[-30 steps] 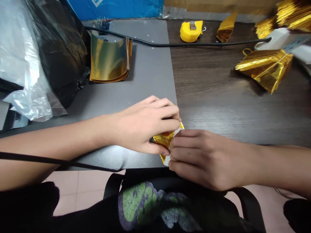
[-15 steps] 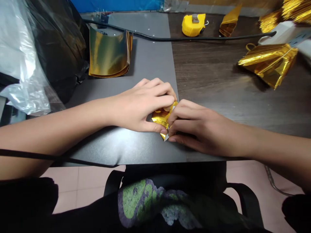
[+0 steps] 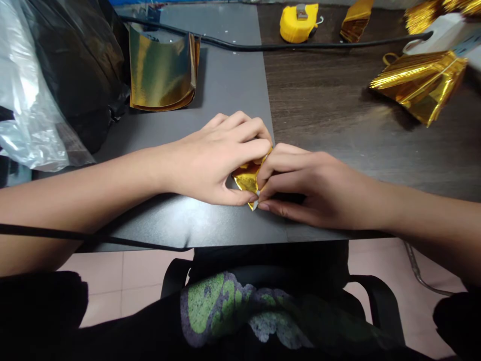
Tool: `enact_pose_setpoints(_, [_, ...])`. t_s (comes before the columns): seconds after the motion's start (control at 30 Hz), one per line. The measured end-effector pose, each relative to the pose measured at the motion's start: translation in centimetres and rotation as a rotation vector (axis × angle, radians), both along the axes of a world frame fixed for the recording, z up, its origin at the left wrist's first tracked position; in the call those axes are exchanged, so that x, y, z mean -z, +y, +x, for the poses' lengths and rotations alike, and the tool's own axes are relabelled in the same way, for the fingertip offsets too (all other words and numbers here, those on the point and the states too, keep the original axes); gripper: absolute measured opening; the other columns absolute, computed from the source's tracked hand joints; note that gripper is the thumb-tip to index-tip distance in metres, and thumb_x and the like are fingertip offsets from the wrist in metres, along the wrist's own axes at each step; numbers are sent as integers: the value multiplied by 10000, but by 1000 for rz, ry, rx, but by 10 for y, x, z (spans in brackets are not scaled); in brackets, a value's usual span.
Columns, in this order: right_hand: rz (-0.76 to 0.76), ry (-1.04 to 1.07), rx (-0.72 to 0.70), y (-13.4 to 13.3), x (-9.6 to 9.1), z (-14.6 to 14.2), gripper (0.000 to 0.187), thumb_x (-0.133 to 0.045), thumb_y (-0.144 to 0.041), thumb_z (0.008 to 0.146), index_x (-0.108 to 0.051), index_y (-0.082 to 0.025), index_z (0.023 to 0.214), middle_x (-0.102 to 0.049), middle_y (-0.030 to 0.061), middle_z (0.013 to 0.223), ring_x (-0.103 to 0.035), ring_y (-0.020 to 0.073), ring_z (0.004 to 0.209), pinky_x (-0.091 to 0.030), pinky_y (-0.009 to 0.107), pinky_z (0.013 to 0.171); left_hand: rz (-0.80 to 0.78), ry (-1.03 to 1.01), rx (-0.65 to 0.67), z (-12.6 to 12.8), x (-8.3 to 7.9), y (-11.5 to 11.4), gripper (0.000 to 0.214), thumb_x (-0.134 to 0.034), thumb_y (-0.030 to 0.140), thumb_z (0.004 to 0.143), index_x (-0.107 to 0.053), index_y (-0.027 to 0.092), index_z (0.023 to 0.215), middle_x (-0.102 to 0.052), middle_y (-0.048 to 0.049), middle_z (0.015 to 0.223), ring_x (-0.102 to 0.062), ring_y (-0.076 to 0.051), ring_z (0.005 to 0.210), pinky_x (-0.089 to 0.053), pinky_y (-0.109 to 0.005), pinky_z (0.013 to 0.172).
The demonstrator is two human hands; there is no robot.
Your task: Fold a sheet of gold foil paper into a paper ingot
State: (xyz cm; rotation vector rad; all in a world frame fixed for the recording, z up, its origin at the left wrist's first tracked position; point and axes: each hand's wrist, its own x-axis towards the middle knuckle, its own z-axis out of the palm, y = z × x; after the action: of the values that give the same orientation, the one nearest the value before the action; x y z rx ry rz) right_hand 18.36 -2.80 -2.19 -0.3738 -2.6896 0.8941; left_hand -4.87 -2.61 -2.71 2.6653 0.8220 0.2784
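Along the edge of a grey desk mat (image 3: pixel 225 85), your left hand (image 3: pixel 214 160) and your right hand (image 3: pixel 315 188) close together, gripping a folded piece of gold foil (image 3: pixel 246 178) between them.

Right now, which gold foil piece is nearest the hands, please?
The small folded gold piece, pinched between the left hand and right hand; the others lie apart.
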Motion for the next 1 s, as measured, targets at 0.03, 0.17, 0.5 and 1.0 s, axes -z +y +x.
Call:
enact_pose_setpoints(0.03, [3,11,11,-1,1,0,138,-594,-182,983,-714,-175,915,-671,69,930,-587,196,938,-474,346,858,2,-1,-1,0,0,0,351,-721,498,817,-592,271,1052,-601,-108,1269,-534,-377,1153,-445,-568,974])
enact_pose_setpoints(0.17, [28,27,42,-2,5,-1,132,-619,-200,975,-700,-164,878,-667,58,893,-587,188,906,-469,339,844,-6,-22,-8,0,0,-1,369,-729,529,804,-588,270,1026,-609,-109,1257,-545,-381,1144,-454,-577,967])
enact_pose_setpoints(0.5, [59,45,59,-4,8,-3,132,-633,-205,956,-679,-156,843,-668,65,912,-584,195,919,-464,324,821,-10,5,-3,-1,0,0,415,-723,574,798,-582,266,1038,-601,-114,1268,-545,-392,1153,-472,-582,960])
enact_pose_setpoints(1.0, [-3,1,-13,-2,2,-2,108,-595,-176,953,-688,-183,900,-666,74,995,-575,207,994,-452,367,899,-48,-18,0,-2,2,2,391,-743,550,805,-602,273,1041,-597,-109,1295,-525,-399,1189,-455,-590,989])
